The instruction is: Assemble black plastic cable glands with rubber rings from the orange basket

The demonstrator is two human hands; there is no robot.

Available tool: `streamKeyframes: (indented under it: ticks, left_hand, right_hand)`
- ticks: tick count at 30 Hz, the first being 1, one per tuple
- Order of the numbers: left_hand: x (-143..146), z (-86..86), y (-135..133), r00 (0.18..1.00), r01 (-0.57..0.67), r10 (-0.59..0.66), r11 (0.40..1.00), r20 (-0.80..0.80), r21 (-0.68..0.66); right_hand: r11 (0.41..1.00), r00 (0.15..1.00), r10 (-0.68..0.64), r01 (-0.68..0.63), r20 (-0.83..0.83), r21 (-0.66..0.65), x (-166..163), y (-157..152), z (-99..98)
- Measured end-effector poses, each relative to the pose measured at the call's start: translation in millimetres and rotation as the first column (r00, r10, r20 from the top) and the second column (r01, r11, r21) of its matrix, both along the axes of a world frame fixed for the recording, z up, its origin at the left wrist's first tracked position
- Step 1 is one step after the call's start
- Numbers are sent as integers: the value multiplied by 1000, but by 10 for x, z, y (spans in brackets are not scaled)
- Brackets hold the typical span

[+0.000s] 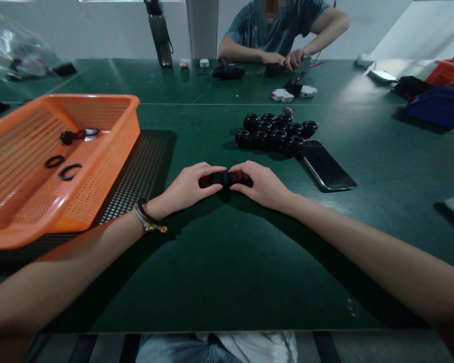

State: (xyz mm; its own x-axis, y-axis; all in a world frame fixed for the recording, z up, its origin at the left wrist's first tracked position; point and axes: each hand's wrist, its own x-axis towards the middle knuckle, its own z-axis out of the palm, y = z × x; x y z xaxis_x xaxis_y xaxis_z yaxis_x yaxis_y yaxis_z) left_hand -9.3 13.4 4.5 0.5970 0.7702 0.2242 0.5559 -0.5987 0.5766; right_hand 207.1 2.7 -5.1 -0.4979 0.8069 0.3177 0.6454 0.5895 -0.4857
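Observation:
Between my two hands, low over the green table, is a small black part whose exact kind I cannot make out. My left hand pinches its left side between thumb and fingers. From the other side my right hand grips it the same way, the fingertips of both hands almost meeting. Much of the part is hidden by my fingers. Just beyond my hands stands a cluster of several round black parts with openings on top. A dark-screened phone lies against the cluster's right side.
An orange basket at the left contains black rings and a small cabled piece. Across the table a person handles something, near a power drill, white pieces and a bottle. A blue bin stands far right.

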Motion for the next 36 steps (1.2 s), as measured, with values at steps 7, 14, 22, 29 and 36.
streamKeyframes:
  ticks: [7,14,22,29,36]
  left_hand:
    - [1,-2,-1,1000,-3,3,1000,-6,8]
    - [1,-7,4,1000,3,-3,1000,10,2]
    - [-3,15,-10,1000,-2,2,1000,-2,3]
    - [-3,13,-2,1000,5,-5,1000,-5,7]
    - [0,-1,-3,1000,8,-8,1000,-2,11]
  right_hand:
    - [1000,1000,10,-10,7,20,-1,-1,4]
    - [1000,999,-1,1,33,19,-10,-8,20]
    - [1000,999,2,-2,33,17,-9,2,8]
    - [1000,1000,13,-14,23,24,4,4,8]
    - [1000,1000,8,-8,-26,24,4,-2,-15]
